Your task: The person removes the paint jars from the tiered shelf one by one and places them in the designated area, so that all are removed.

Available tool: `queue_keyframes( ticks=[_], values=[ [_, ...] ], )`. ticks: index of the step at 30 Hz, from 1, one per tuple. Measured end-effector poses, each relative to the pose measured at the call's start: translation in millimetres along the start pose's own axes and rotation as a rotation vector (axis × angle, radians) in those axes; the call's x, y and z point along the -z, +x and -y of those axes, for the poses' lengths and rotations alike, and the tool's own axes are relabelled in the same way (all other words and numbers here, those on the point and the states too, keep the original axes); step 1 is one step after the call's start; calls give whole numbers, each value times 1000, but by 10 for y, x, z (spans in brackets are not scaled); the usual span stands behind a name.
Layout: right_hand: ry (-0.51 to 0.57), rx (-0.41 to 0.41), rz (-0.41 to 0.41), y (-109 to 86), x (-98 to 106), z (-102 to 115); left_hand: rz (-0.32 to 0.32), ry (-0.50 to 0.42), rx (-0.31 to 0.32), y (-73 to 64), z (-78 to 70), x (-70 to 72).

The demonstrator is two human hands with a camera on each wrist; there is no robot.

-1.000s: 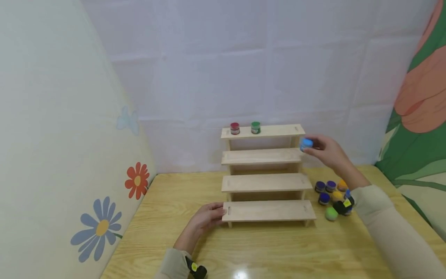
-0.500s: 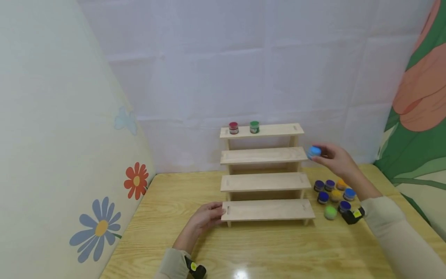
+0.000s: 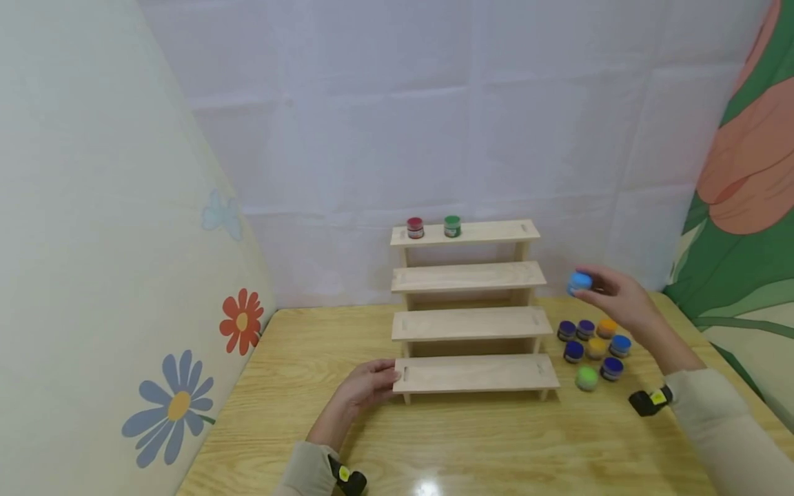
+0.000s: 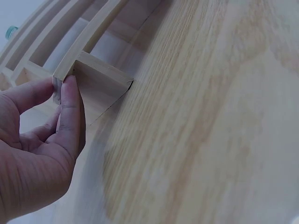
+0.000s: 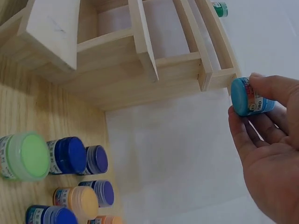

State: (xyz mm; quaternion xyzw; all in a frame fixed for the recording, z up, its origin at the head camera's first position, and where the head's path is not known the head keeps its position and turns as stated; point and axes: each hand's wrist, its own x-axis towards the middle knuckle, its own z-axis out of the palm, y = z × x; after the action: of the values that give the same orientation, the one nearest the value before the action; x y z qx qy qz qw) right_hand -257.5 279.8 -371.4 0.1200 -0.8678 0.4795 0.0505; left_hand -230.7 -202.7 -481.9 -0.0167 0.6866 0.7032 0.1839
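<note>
A light-blue paint jar (image 3: 579, 282) is pinched between the thumb and fingers of my right hand (image 3: 620, 300), held in the air right of the wooden stepped rack (image 3: 468, 275). The right wrist view shows the jar's (image 5: 247, 98) printed label. My left hand (image 3: 362, 389) grips the left end of the rack's lowest shelf; in the left wrist view the thumb and a finger pinch that shelf end (image 4: 63, 77). On the top shelf stand a red jar (image 3: 415, 228) and a green jar (image 3: 452, 226), both toward the left and middle.
Several paint jars stand grouped on the table right of the rack, among them a light-green jar (image 3: 586, 378), a dark-blue jar (image 3: 611, 368), a blue jar (image 3: 620, 345) and an orange jar (image 3: 607, 328). A white cloth backdrop (image 3: 347, 151) hangs behind the rack.
My right hand has moved right and down with the light-blue jar, away from the rack's upper shelves. The left hand keeps its hold on the lowest shelf.
</note>
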Motion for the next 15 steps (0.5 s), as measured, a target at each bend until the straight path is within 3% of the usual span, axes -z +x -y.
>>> queue_keyframes(
  ticks=[5,15],
  values=[
    [-22,-34,-8,-113,49,-86,1,-1,-1,10,17,2],
    [-36,26,-62,-289,122,-302,4,3,-4,16,14,23]
  ],
)
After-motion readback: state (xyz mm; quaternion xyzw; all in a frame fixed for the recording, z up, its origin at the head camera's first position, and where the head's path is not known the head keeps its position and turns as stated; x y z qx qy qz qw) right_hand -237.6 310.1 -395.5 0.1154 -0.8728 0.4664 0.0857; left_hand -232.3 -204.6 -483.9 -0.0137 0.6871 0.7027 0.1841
